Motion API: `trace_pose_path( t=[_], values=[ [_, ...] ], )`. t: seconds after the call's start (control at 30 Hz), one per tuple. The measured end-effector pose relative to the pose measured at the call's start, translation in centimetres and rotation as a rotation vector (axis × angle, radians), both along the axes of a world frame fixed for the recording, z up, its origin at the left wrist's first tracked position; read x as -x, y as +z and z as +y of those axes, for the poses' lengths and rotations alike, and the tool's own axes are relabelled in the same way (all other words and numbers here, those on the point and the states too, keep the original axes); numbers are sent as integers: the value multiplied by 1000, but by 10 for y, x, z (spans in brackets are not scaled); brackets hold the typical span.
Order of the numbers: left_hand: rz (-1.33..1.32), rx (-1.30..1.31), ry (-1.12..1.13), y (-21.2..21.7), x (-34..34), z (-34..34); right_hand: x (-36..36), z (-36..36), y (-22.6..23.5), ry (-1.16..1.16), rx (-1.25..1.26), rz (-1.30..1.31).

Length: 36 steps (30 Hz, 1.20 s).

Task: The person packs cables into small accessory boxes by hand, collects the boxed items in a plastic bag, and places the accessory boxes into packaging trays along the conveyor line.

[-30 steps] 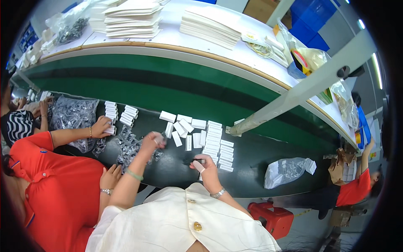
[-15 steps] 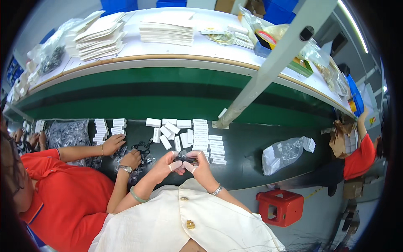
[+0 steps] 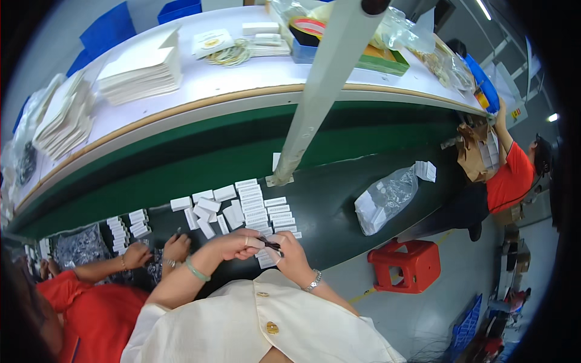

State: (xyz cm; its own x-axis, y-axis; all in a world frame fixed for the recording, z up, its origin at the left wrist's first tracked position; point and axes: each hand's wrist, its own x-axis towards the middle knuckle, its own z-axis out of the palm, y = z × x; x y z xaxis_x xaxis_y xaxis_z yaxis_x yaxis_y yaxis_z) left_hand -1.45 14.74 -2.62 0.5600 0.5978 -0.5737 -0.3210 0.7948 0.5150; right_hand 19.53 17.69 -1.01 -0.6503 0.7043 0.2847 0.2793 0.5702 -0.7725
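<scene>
My left hand and my right hand meet close to my chest over the dark conveyor belt. Between their fingertips they pinch a small dark item; what it is stays too small to tell. Just beyond my hands lie several small white boxes, some stacked in neat columns, some loose and askew. A green band sits on my left wrist, a metal watch on my right.
A person in red works at my left, hands near more white boxes and dark bagged parts. A clear bag lies right on the belt. A slanted post, a white shelf with card stacks and a red stool surround me.
My left hand came back from the box rows and joined my right hand; both now hold the small dark item. The view has swung left and tilted, so the belt slopes.
</scene>
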Motion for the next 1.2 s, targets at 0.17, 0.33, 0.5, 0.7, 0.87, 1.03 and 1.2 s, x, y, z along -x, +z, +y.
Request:
trace_pose_path(
  t=[0.17,0.33,0.5,0.7,0.87,1.03,1.2],
  values=[
    [673,-382,-158,-28,35,99,-30,15,-33,-374,236,145],
    [1479,-943,-191,-91,49,191,-46,18,-57,-508,282,110],
    [1626,-1205,-352,-107,33,235,-40,9,-62,-544,370,104],
    [1707,-1315,-170,-117,75,220,-26,15,-52,-472,377,103],
    [1518,-1162,-22,-55,62,139,-13,34,-38,-419,405,142],
    [1449,-1155,195,11,27,45,6,33,-5,-206,400,287],
    [1230,-936,289,44,-8,-24,12,16,25,-213,814,475]
  ],
)
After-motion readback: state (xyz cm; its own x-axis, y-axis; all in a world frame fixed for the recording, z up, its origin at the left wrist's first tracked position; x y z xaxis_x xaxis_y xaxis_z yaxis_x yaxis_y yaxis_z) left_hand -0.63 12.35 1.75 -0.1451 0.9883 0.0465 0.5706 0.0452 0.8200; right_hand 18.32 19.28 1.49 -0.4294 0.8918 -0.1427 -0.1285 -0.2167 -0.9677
